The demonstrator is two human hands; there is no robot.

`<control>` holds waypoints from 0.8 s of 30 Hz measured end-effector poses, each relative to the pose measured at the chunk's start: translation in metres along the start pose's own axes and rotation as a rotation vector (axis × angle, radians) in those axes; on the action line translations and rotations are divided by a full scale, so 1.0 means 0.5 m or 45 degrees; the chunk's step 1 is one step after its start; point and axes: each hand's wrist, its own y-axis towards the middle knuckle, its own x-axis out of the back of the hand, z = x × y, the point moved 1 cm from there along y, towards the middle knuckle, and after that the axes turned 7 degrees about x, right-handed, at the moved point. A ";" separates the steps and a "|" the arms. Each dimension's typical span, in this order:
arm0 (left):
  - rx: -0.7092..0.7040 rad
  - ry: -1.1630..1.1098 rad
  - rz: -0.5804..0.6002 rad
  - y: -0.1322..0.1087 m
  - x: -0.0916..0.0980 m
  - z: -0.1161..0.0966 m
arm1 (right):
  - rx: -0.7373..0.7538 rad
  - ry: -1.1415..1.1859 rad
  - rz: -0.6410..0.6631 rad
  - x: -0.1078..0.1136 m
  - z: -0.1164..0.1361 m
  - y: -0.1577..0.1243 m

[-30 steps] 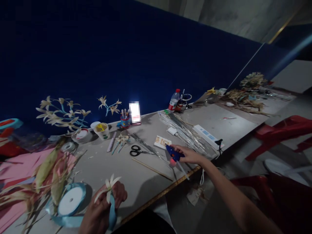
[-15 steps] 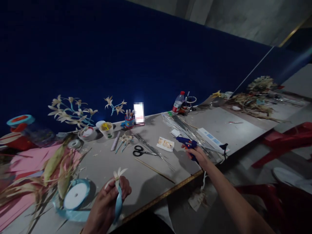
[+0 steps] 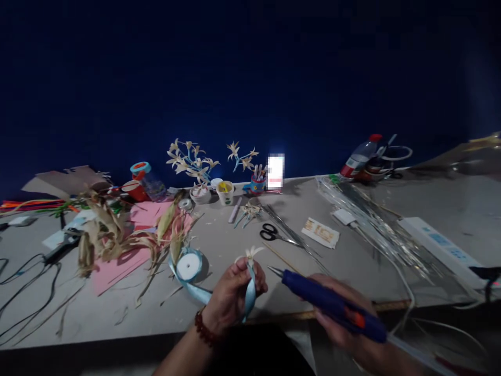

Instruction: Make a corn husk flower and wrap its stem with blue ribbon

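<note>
Pinched in the fingers of my left hand point(image 3: 235, 292) is a small cream flower point(image 3: 251, 254), with light blue ribbon point(image 3: 250, 292) hanging from its base. That ribbon appears to lead back to a ribbon spool point(image 3: 189, 266) lying on the table to the left. My right hand point(image 3: 344, 318) is wrapped round a dark blue glue gun point(image 3: 332, 305). Its metal nozzle points left, a short gap away from the flower and ribbon. A glue stick point(image 3: 418, 357) sticks out of the gun's back end.
Black-handled scissors point(image 3: 279, 235), thin wires point(image 3: 297, 232) and a wooden stick point(image 3: 282, 258) lie beyond my hands. A power strip point(image 3: 442, 250) and bottle point(image 3: 360, 156) stand right. Dried husks point(image 3: 105, 224) and pink paper point(image 3: 121, 269) cover the left. Finished-looking flower stems point(image 3: 191, 159) stand at the back.
My right hand has brought the glue gun from the table's right side close to the flower in my left hand. The view has turned left.
</note>
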 end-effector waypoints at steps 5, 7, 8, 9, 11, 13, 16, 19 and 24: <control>0.035 -0.037 -0.113 -0.011 0.007 -0.002 | 0.318 -0.068 0.166 -0.044 0.039 0.044; 0.017 -0.031 -0.124 -0.012 0.012 -0.001 | 0.349 -0.097 0.173 -0.046 0.044 0.051; 0.007 -0.028 -0.124 -0.012 0.014 0.000 | 0.351 -0.100 0.173 -0.046 0.046 0.052; -0.003 -0.027 -0.123 -0.012 0.015 0.001 | 0.336 -0.089 0.187 -0.046 0.047 0.052; -0.023 -0.026 -0.117 -0.013 0.017 0.002 | 0.289 -0.058 0.209 -0.046 0.049 0.050; -0.030 -0.022 -0.103 -0.014 0.019 0.003 | 0.225 -0.050 0.213 -0.047 0.052 0.049; -0.022 -0.024 -0.096 -0.016 0.020 0.003 | 0.159 -0.059 0.225 -0.049 0.055 0.048; -0.028 -0.034 -0.107 -0.017 0.020 0.002 | 0.146 -0.066 0.254 -0.051 0.056 0.051; -0.033 -0.044 -0.110 -0.018 0.018 0.001 | 0.174 -0.094 0.304 -0.052 0.057 0.057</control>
